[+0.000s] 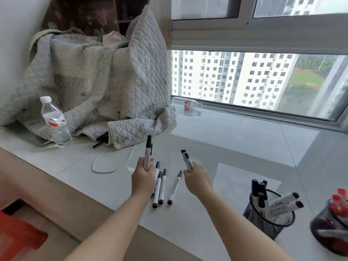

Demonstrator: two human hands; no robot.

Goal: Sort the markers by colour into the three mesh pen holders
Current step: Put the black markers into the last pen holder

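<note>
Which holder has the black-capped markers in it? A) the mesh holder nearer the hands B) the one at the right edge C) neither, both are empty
A: black-capped markers stand in the mesh holder nearer the hands, while the right-edge holder carries red-capped markers.

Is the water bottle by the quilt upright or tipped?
Upright: the water bottle stands on its base on the sill, white cap on top.

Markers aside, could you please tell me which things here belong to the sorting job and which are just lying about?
Job: black markers on the sill; those held in the left hand and right hand; holder with black markers; holder with red markers.

Lying about: water bottle; quilted cover; white cord; small bottle by the window.
</note>
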